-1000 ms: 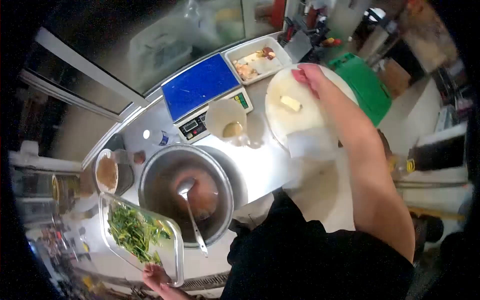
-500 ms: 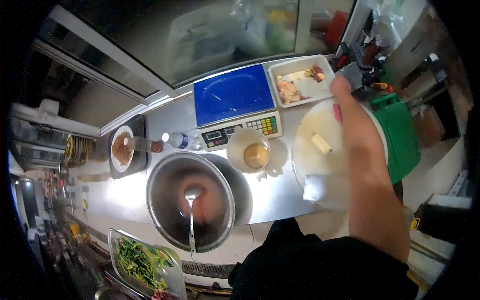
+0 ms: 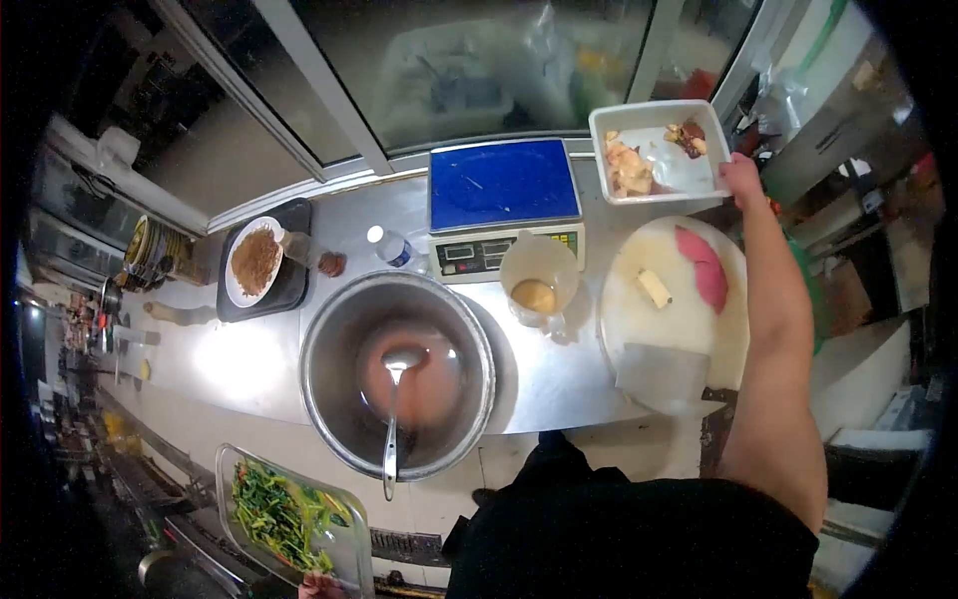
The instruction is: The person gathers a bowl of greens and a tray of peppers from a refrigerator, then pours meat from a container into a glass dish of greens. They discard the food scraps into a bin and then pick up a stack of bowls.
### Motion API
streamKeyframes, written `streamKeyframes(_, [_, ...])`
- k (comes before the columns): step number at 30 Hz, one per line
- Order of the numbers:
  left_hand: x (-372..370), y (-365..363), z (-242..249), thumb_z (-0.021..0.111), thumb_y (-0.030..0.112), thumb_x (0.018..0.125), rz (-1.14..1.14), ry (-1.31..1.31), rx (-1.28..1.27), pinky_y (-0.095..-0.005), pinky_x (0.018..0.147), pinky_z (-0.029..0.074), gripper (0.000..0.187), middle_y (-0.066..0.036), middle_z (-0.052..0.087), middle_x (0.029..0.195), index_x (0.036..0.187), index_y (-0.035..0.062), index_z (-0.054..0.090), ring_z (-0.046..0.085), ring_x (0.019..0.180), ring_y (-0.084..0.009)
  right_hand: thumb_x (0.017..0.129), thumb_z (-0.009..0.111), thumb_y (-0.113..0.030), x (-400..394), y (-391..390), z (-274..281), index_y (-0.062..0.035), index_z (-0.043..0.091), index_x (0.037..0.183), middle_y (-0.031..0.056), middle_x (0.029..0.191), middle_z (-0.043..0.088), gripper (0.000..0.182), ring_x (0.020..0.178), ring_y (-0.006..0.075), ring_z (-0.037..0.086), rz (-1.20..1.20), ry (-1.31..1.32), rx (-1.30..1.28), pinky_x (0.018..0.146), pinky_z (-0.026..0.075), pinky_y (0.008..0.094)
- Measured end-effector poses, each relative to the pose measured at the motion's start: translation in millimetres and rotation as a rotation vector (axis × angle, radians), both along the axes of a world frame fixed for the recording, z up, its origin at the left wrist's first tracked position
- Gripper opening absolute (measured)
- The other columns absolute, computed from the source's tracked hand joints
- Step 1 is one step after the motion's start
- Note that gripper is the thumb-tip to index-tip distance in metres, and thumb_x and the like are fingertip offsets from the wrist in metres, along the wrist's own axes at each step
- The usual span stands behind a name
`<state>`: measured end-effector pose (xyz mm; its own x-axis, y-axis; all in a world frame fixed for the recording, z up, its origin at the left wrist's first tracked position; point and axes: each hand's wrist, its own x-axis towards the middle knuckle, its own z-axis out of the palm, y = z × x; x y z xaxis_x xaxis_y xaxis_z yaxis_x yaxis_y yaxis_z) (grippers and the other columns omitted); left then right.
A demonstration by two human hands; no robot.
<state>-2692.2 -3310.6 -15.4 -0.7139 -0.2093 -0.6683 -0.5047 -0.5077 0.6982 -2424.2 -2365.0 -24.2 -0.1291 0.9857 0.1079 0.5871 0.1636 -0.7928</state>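
My right hand (image 3: 740, 182) grips the right rim of a white rectangular tray (image 3: 689, 196), which holds pale raw meat pieces (image 3: 629, 168) and a small darker heap (image 3: 687, 138). At the lower left, my left hand (image 3: 319, 587) is closed on the near edge of a clear rectangular dish (image 3: 344, 552) of cut green vegetables (image 3: 274, 514); only a few fingers show. Below the white tray, a round cutting board (image 3: 634, 240) bears a pinkish-red piece (image 3: 705, 268), a pale yellow block (image 3: 655, 288) and a cleaver blade (image 3: 661, 373).
A large metal pot (image 3: 311, 384) with reddish liquid and a ladle (image 3: 391, 449) stands at the counter's front edge. Behind are a blue-topped scale (image 3: 504, 185), a jug (image 3: 551, 262), a small bottle (image 3: 391, 248) and a plate of brown crumbs (image 3: 255, 264). Windows line the back.
My right hand now holds the white tray's rim, and the tray has shifted away from the scale. My arm has swung right, uncovering the pinkish-red piece. The whole view has turned a little.
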Motion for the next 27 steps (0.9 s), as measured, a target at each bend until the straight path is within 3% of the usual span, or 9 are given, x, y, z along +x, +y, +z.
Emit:
streamKeyframes(2, [-6.4, -20.7, -7.1, 0.050, 0.011, 0.060, -0.021, 0.026, 0.020, -0.0320, 0.078, 0.040, 0.033, -0.011, 0.053, 0.090, 0.092, 0.0017, 0.052, 0.050, 0.084, -0.0224, 0.061, 0.052, -0.005, 7.6, -20.6, 40.1, -0.0013, 0.055, 0.077, 0.0054, 0.068, 0.053, 0.017, 0.060, 0.0142, 0.049, 0.071, 0.082, -0.130, 0.053, 0.040, 0.0261])
streamKeyframes(6, [-20.5, -70.7, -32.0, 0.051, 0.011, 0.059, -0.086, 0.113, 0.069, -0.0317, 0.077, 0.041, 0.032, -0.010, 0.054, 0.087, 0.089, 0.0015, 0.053, 0.050, 0.082, -0.0221, 0.065, 0.056, -0.011, -24.9, -136.7, 122.8, -0.0017, 0.056, 0.081, 0.0058, 0.070, 0.055, 0.018, 0.058, 0.0161, 0.052, 0.185, 0.354, -0.184, 0.049, 0.040, 0.0277])
streamKeyframes(12, [-47.8, -187.2, -86.1, 0.051, 0.011, 0.056, -0.123, 0.253, 0.142, -0.0313, 0.075, 0.041, 0.030, -0.010, 0.055, 0.083, 0.085, 0.0011, 0.054, 0.051, 0.078, -0.0218, 0.070, 0.054, -0.017, -110.2, -339.3, 159.3, 0.0014, 0.054, 0.091, 0.0096, 0.079, 0.057, 0.028, 0.069, 0.0218, 0.057, 0.229, 0.429, -0.303, 0.057, 0.047, 0.0353])
streamKeyframes(16, [-85.5, -247.4, -126.0, 0.051, 0.009, 0.055, -0.034, 0.218, 0.069, -0.0318, 0.072, 0.042, 0.030, -0.011, 0.055, 0.083, 0.083, 0.0000, 0.053, 0.051, 0.076, -0.0214, 0.070, 0.054, -0.018, -195.4, -466.4, 125.9, -0.0029, 0.054, 0.094, 0.0101, 0.084, 0.057, 0.028, 0.075, 0.0236, 0.057, 0.355, 0.424, -0.430, 0.064, 0.047, 0.0429])
streamKeyframes(17, [-100.0, -280.3, -166.6, 0.051, 0.008, 0.053, -0.057, 0.182, 0.084, -0.0316, 0.070, 0.043, 0.030, -0.011, 0.055, 0.081, 0.082, 0.0000, 0.053, 0.052, 0.074, -0.0219, 0.071, 0.055, -0.018, -217.0, -478.8, 99.5, -0.0022, 0.053, 0.095, 0.0103, 0.085, 0.057, 0.028, 0.077, 0.0241, 0.058, 0.403, 0.439, -0.514, 0.067, 0.047, 0.0435])
streamKeyframes(20, [-125.5, -336.7, -206.6, 0.050, 0.007, 0.055, -0.208, 0.105, 0.139, -0.0308, 0.066, 0.044, 0.029, -0.011, 0.054, 0.081, 0.083, -0.0005, 0.053, 0.052, 0.074, -0.0228, 0.072, 0.056, -0.017, -293.7, -554.9, 27.3, 0.0004, 0.052, 0.100, 0.0139, 0.092, 0.057, 0.034, 0.082, 0.0251, 0.058, 0.552, 0.476, -0.598, 0.069, 0.049, 0.0414])
streamKeyframes(21, [-133.9, -359.9, -228.1, 0.049, 0.006, 0.057, -0.133, 0.139, 0.241, -0.0300, 0.063, 0.044, 0.028, -0.012, 0.054, 0.081, 0.084, -0.0013, 0.052, 0.052, 0.072, -0.0231, 0.071, 0.056, -0.015, -319.9, -598.4, 18.7, 0.0017, 0.051, 0.101, 0.0158, 0.094, 0.056, 0.034, 0.082, 0.0252, 0.058, 0.531, 0.476, -0.655, 0.069, 0.049, 0.0409])
streamKeyframes(25, [-165.7, -388.4, -300.0, 0.047, 0.005, 0.057, 0.032, 0.135, 0.222, -0.0318, 0.067, 0.045, 0.034, -0.015, 0.054, 0.087, 0.089, -0.0028, 0.051, 0.052, 0.076, -0.0235, 0.071, 0.056, -0.011, -423.4, -678.8, -67.7, 0.0049, 0.052, 0.097, 0.0156, 0.088, 0.058, 0.030, 0.078, 0.0244, 0.058, 0.672, 0.472, -0.811, 0.070, 0.049, 0.0363])
streamKeyframes(27, [-191.6, -395.6, -325.9, 0.041, 0.001, 0.051, -0.152, 0.395, 0.415, -0.0196, 0.044, 0.031, 0.017, 0.000, 0.037, 0.060, 0.067, 0.0065, 0.038, 0.037, 0.051, -0.0100, 0.070, 0.055, -0.009, -476.9, -712.9, -102.8, 0.0037, 0.053, 0.094, 0.0147, 0.087, 0.058, 0.027, 0.078, 0.0238, 0.058, 0.735, 0.445, -0.886, 0.072, 0.049, 0.0358])
